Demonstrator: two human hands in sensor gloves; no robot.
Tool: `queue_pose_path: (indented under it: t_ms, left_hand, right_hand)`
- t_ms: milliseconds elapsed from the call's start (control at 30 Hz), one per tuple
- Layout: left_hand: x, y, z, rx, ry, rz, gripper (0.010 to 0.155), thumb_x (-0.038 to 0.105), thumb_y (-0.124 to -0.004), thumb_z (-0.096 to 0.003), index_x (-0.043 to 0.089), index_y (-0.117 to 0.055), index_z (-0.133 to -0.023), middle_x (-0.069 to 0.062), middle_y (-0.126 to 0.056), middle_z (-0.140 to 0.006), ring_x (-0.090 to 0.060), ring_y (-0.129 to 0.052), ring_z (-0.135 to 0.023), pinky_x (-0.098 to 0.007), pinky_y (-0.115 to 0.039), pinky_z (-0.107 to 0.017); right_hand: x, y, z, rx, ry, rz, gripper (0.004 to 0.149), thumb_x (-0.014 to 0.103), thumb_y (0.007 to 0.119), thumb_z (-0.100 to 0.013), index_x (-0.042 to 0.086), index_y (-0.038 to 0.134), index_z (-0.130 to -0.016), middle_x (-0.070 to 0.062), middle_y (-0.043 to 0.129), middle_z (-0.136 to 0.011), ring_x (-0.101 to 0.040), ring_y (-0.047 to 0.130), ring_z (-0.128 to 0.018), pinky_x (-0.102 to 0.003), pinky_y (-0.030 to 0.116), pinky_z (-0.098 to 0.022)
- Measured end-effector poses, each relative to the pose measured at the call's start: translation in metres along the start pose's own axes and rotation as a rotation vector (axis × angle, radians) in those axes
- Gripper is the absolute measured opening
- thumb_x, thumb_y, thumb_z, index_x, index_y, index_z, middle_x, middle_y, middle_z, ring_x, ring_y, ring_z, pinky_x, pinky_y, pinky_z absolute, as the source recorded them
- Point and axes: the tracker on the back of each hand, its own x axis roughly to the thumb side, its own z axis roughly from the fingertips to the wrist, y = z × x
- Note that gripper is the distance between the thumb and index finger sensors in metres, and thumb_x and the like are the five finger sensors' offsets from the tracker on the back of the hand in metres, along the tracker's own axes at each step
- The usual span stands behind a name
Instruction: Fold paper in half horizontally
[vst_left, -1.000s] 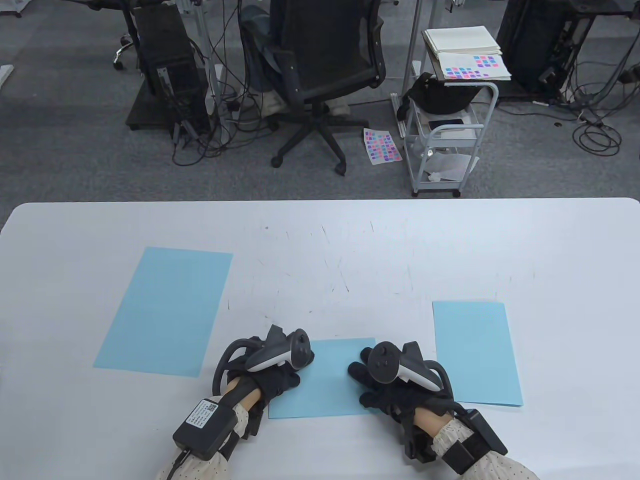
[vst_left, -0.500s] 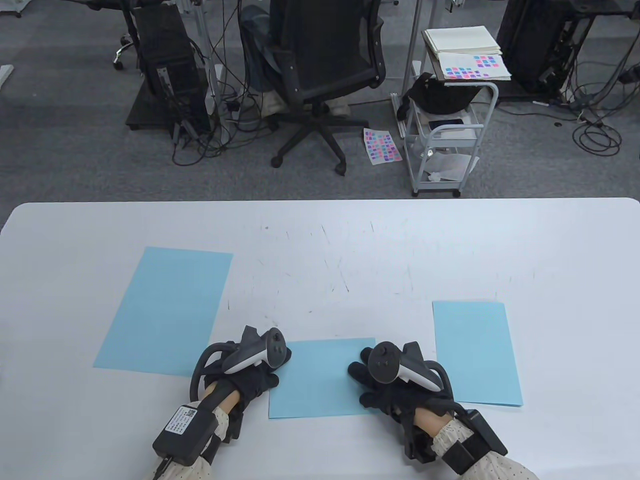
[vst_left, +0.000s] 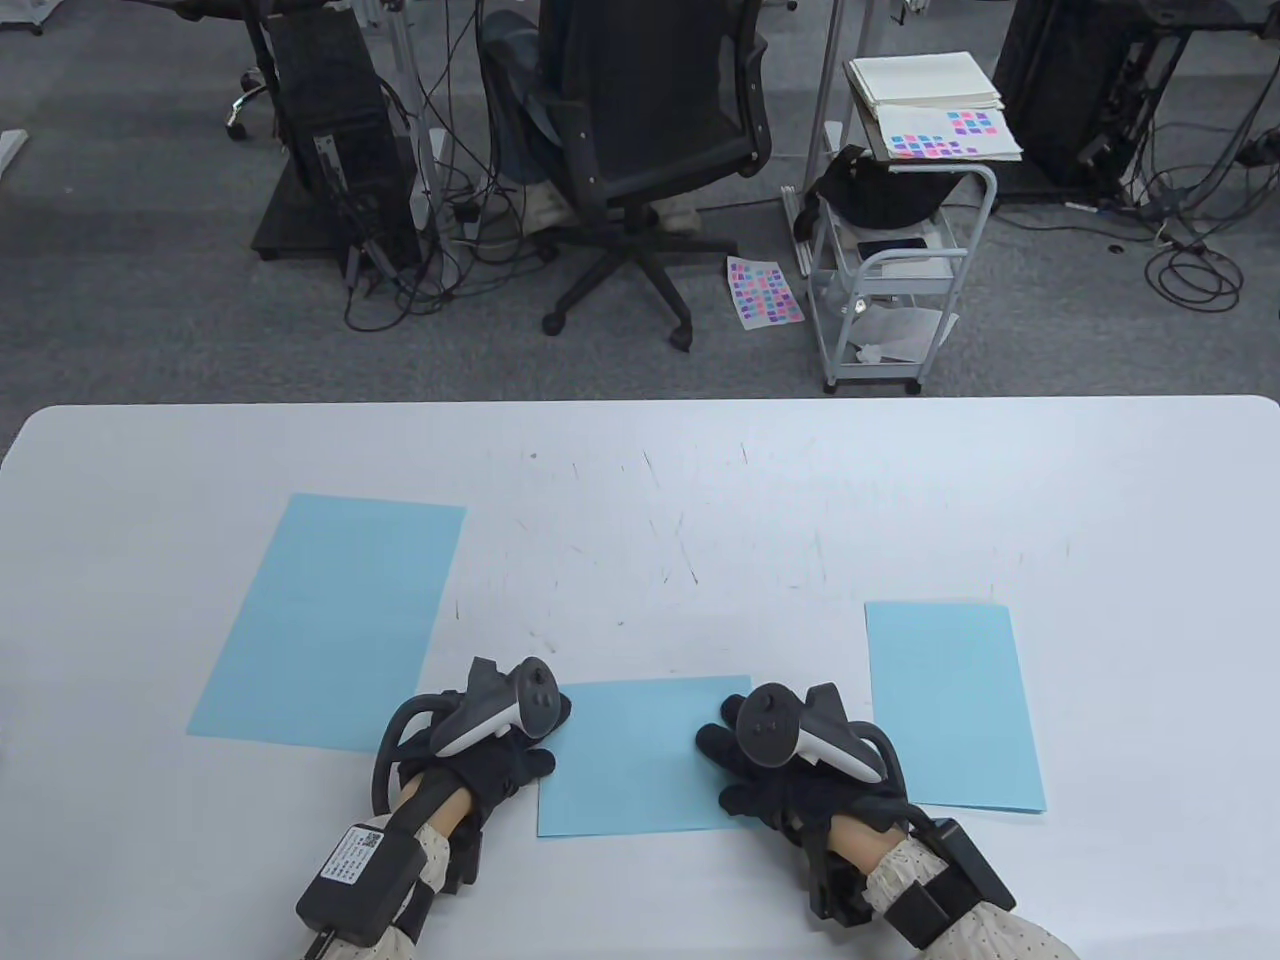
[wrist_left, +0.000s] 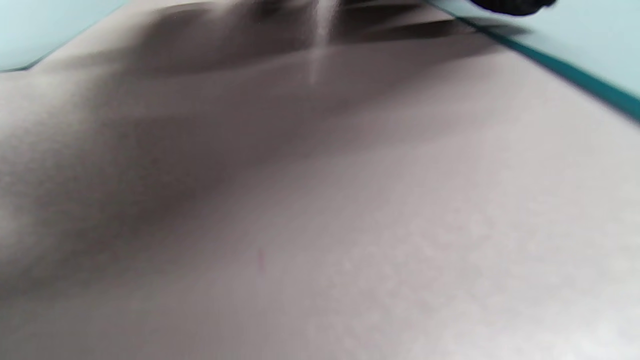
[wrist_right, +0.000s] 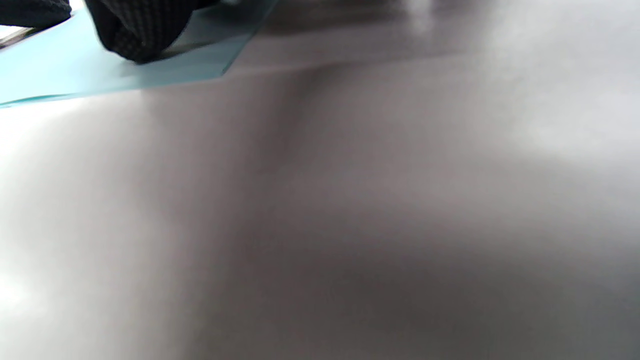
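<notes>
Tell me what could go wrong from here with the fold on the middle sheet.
1. The left hand sits at the very left edge of the folded sheet, so that side has little hold and the layers could spring open or skew.
2. The right hand rests on the right edge alone; sliding it to crease could drag the sheet across the smooth table.
3. The right-hand sheet lies just beside the right hand and could get nudged.

Table view: bright, even overhead light, sharp focus, soft short shadows under both hands, slight bowing at frame edges. Both wrist views: heavily blurred, close to the table (wrist_left: 380, 240); broad grey shadows cross it, with pale glare at left in the right wrist view.
</notes>
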Motion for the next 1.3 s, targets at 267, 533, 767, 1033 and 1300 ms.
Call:
queue_pose_path:
  t_ms: [267,533,767,1033,1300]
  left_hand:
    - [0.002,0.012,0.021,0.176,0.024,0.001,0.068,0.06,-0.065,-0.0382,0.063,-0.036,-0.099,0.032,-0.03,-0.117,-0.012,-0.028,-0.118,-0.052,-0.033,-0.089]
    - [-0.001,0.024,0.052,0.428,0.072,0.029,0.07,0.063,-0.065,-0.0368,0.066,-0.032,-0.099,0.029,-0.022,-0.119,-0.015,-0.018,-0.118,-0.055,-0.025,-0.089]
    - [-0.006,0.023,0.06,0.532,0.09,0.065,0.072,0.064,-0.064,-0.0358,0.066,-0.03,-0.099,0.027,-0.02,-0.12,-0.016,-0.016,-0.118,-0.057,-0.024,-0.088]
    - [-0.011,0.02,0.062,0.521,0.091,0.075,0.072,0.064,-0.064,-0.0355,0.065,-0.031,-0.1,0.026,-0.02,-0.12,-0.017,-0.016,-0.118,-0.057,-0.024,-0.088]
    - [-0.012,0.02,0.063,0.508,0.086,0.078,0.073,0.064,-0.065,-0.0356,0.064,-0.031,-0.1,0.024,-0.02,-0.121,-0.019,-0.014,-0.118,-0.06,-0.018,-0.087]
  right_hand:
    - [-0.001,0.0,0.0,-0.002,-0.003,-0.005,0.066,0.047,0.069,-0.046,0.051,0.035,-0.102,0.02,0.014,-0.117,-0.028,0.003,-0.107,-0.063,0.006,-0.073]
    - [-0.001,0.0,0.0,-0.004,-0.004,-0.006,0.066,0.047,0.07,-0.046,0.051,0.035,-0.102,0.02,0.014,-0.117,-0.028,0.003,-0.107,-0.063,0.006,-0.073]
    - [0.002,-0.002,0.0,-0.004,-0.004,0.002,0.067,0.046,0.071,-0.046,0.049,0.037,-0.103,0.018,0.016,-0.118,-0.031,0.005,-0.107,-0.064,0.007,-0.073]
    - [0.023,-0.034,-0.005,-0.057,-0.009,-0.013,0.064,0.045,0.071,-0.047,0.045,0.044,-0.105,0.011,0.021,-0.12,-0.032,0.007,-0.108,-0.065,0.008,-0.073]
    - [0.058,-0.051,-0.032,-0.119,-0.017,0.014,0.068,0.038,0.074,-0.048,0.039,0.039,-0.106,0.008,0.029,-0.12,-0.033,0.012,-0.109,-0.066,0.01,-0.073]
